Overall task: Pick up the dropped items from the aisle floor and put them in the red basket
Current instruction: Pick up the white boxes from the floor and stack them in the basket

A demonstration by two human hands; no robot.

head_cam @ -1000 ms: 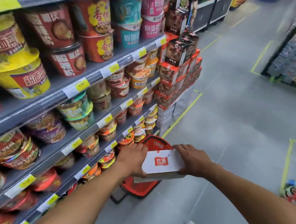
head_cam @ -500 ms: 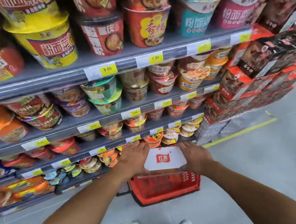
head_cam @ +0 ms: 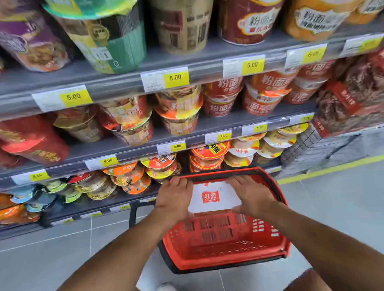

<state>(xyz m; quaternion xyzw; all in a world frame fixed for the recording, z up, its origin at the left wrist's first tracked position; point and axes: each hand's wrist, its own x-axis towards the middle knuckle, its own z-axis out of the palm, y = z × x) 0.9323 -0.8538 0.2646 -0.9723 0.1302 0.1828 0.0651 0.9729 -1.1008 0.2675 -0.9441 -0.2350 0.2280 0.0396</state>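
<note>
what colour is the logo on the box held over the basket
Red, on the white box; clearest in the head view.

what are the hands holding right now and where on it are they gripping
A white box with a red logo, held over the red basket. The left hand grips its left end and the right hand its right end, fingers over the top edge.
</note>
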